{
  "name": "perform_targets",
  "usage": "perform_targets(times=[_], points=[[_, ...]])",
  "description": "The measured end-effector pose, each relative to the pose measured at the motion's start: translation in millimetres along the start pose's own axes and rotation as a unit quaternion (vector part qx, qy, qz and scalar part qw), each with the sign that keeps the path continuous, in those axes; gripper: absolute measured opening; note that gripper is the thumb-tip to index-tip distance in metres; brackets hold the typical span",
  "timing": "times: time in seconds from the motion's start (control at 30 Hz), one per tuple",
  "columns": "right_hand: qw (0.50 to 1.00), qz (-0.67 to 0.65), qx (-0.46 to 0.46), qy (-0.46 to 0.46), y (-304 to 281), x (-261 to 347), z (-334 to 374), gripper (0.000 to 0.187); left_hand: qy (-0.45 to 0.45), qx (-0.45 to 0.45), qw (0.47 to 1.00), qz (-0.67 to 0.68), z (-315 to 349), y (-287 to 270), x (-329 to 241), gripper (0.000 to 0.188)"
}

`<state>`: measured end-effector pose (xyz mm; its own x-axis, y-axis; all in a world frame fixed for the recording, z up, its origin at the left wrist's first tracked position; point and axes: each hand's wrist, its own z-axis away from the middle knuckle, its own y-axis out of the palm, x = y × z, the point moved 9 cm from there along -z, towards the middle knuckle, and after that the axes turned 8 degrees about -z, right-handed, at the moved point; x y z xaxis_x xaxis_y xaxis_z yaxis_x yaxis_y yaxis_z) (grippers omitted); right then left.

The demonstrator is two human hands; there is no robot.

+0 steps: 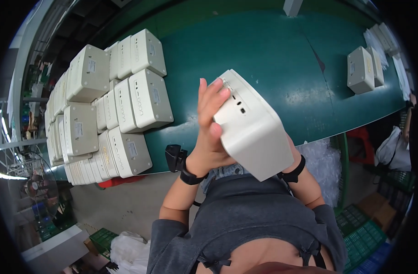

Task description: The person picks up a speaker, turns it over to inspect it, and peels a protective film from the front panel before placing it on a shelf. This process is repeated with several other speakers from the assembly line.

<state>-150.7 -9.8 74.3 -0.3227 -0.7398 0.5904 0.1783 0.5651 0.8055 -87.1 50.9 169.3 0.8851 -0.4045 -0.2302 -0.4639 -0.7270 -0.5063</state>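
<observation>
A white plastic device housing is held up, tilted, in front of my body above the near table edge. One face has a row of small ports and buttons; a plain side faces me. My left hand holds it at its left edge, with the thumb against the side and the fingers, fairly straight, along the port face near the top. Behind the right side of the housing my right hand is hidden; only the wrist, with a black band, and the forearm show there.
Stacked rows of similar white housings fill the left of the green table. Two more stand at the far right by white bags. Clear plastic bags hang near my right arm. Green crates lie lower right.
</observation>
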Motion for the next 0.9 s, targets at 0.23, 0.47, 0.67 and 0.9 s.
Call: perform_targets(times=[0.23, 0.47, 0.67, 0.9], points=[[0.961, 0.199, 0.058, 0.182, -10.2, -28.4, 34.5, 0.042, -0.117, -0.088, 0.931, 0.334, 15.2, -54.9, 21.2, 0.108], [0.926, 0.357, -0.025, 0.118, -9.6, -7.7, 37.2, 0.046, -0.277, -0.141, 0.741, 0.596, 25.7, -60.4, 39.4, 0.086], [0.751, 0.555, -0.03, -0.357, 50.2, 56.7, 23.4, 0.073, -0.499, -0.028, 0.862, 0.08, 87.0, -44.5, 23.6, 0.088], [0.914, 0.286, -0.13, -0.255, -21.3, 54.9, 24.7, 0.066, -0.432, -0.011, 0.831, 0.349, 15.2, 2.2, 22.9, 0.119]])
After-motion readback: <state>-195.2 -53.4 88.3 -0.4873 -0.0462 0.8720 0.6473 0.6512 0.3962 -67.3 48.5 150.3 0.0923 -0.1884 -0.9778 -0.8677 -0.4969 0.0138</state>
